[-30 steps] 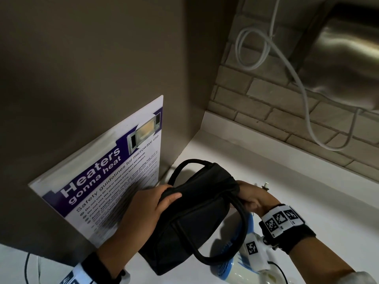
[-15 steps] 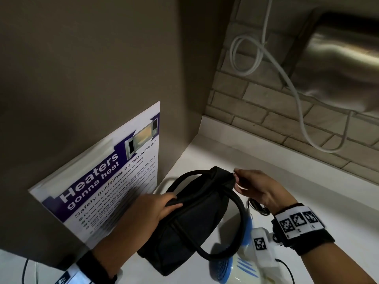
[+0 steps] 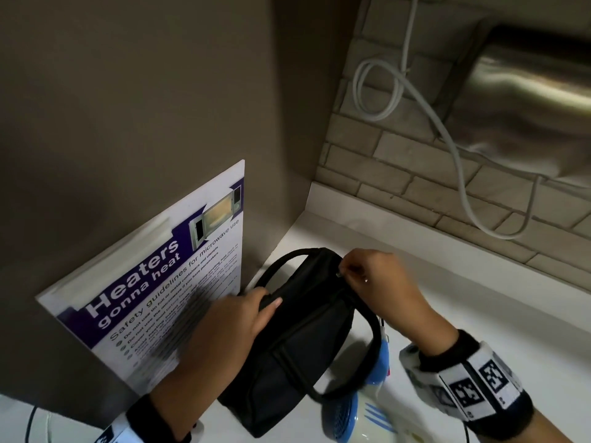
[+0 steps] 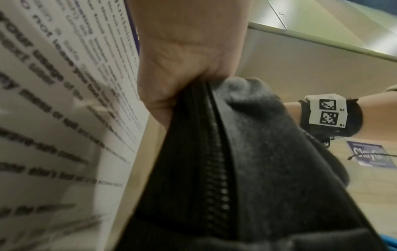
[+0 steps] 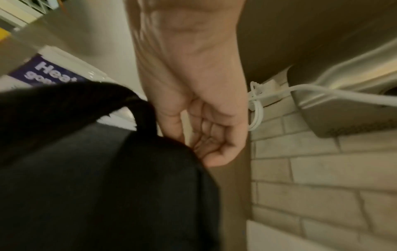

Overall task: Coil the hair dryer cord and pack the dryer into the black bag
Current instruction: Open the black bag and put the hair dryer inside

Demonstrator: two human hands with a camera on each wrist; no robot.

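Observation:
The black bag (image 3: 300, 340) stands tilted on the white counter (image 3: 479, 298), its zip (image 4: 217, 169) running along the top and looking shut. My left hand (image 3: 236, 318) grips the bag's near top edge, thumb over the fabric. At the far end of the zip my right hand (image 3: 371, 276) pinches the small zip pull (image 3: 339, 274). The white and blue hair dryer (image 3: 367, 407) lies on the counter behind the bag's loop handle (image 3: 361, 372), partly hidden by it. The dryer's cord is mostly hidden from me.
A microwave safety poster (image 3: 153, 289) leans against the brown wall on the left. A white cable (image 3: 415, 100) loops down the brick wall at the back. A steel appliance (image 3: 527, 100) hangs at the upper right.
My right hand has risen from beside the bag's right end to the top of the zip and now pinches the pull. The left hand has kept its grip on the bag.

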